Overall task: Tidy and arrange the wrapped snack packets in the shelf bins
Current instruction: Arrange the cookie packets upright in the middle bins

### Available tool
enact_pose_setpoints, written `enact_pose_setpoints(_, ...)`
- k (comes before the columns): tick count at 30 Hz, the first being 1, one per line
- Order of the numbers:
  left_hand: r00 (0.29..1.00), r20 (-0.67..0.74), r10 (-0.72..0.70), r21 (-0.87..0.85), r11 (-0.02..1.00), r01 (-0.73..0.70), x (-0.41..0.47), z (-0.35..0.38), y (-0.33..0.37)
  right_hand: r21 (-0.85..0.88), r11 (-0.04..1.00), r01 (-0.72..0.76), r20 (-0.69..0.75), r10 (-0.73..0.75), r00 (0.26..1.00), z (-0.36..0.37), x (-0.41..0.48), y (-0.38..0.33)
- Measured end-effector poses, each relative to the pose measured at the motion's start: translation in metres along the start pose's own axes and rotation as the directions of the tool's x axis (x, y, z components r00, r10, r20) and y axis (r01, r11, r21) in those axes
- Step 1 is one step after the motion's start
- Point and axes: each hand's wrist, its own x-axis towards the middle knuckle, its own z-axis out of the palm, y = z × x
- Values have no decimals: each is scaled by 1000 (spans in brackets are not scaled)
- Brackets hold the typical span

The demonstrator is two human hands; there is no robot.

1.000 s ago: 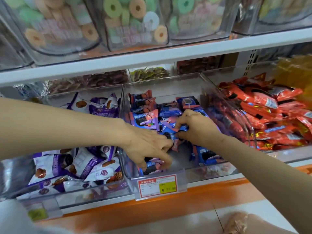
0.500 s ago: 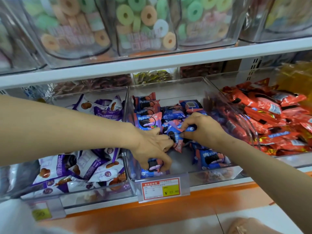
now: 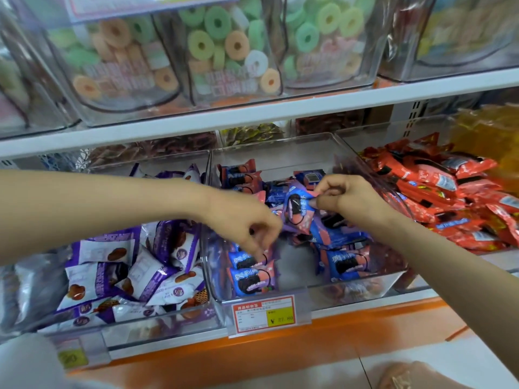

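The right hand point(image 3: 348, 197) pinches a blue-and-pink packet point(image 3: 297, 211) by its crimped end, just above the heap in the clear middle bin point(image 3: 351, 290). Such a packet is probably light, crinkly and slick, and the biscuit inside likely crushes easily, so the flat sealed ends look the safest hold. The left hand point(image 3: 244, 220), at 9 o'clock of that packet, curls its fingers down toward the stacked packets point(image 3: 250, 279) in the bin's 7 o'clock corner. Whether it grips one I cannot tell. The forearms hide part of the heap and of the purple packets point(image 3: 118, 276) at 9 o'clock. The price tag point(image 3: 265, 314) is too blurred to read.
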Motion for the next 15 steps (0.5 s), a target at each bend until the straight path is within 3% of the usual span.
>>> enact_pose_setpoints(2,970,-232,-77,-75,995,61,-5,-12,4,57,998,-16,27,14,1000,-3,-2,-3)
enact_pose_setpoints(4,896,-438,-72,-85,996,39,-7,-19,0,113,994,-15,83,6,997,-5,-4,-6)
enact_pose_setpoints(9,904,-428,-23,-204,976,-72,3,-12,11,209,978,-2,144,-28,989,2,-8,-14)
enact_pose_setpoints(12,837,-530,-135,-250,968,-2,6,-7,12,265,964,-21,171,-26,985,7,-10,-19)
enact_pose_setpoints(15,805,-557,-205,-397,917,-41,3,1,9,251,967,-44,250,-20,968,13,-11,-21)
